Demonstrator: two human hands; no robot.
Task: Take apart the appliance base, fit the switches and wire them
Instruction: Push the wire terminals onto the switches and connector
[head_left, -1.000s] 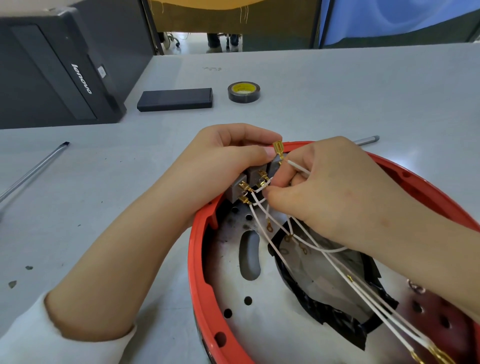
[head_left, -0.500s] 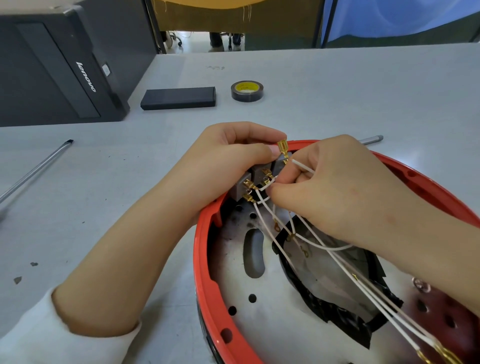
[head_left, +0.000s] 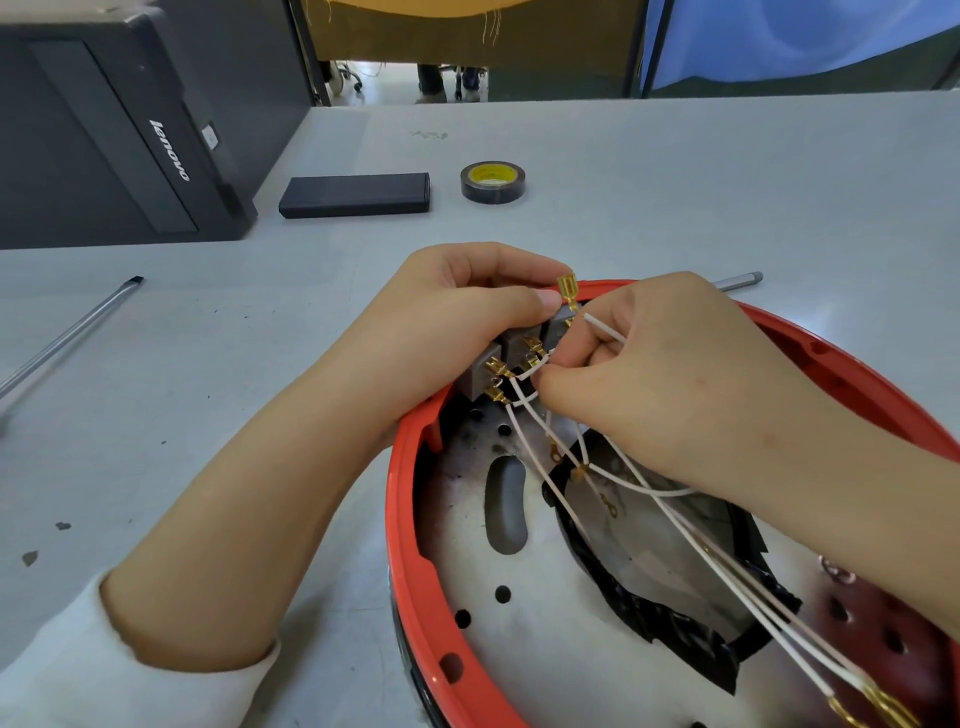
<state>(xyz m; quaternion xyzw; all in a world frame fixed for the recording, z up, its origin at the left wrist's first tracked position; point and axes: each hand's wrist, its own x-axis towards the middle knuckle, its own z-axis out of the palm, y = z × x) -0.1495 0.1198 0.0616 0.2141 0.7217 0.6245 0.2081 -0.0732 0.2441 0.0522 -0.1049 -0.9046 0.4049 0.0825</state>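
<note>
Red base lies open on the surface, switches already fitted at its rim. Your left hand grips them. Your right hand pinches a white wire; its gold plug still looks unplugged. Some wires look joined.

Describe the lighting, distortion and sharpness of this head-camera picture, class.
Head view: soft, even light, only faint shadows under the left hand and right hand; wide-angle lens bows the red base rim and table edge; brass spade terminal sharp, background doorway softer.
</note>
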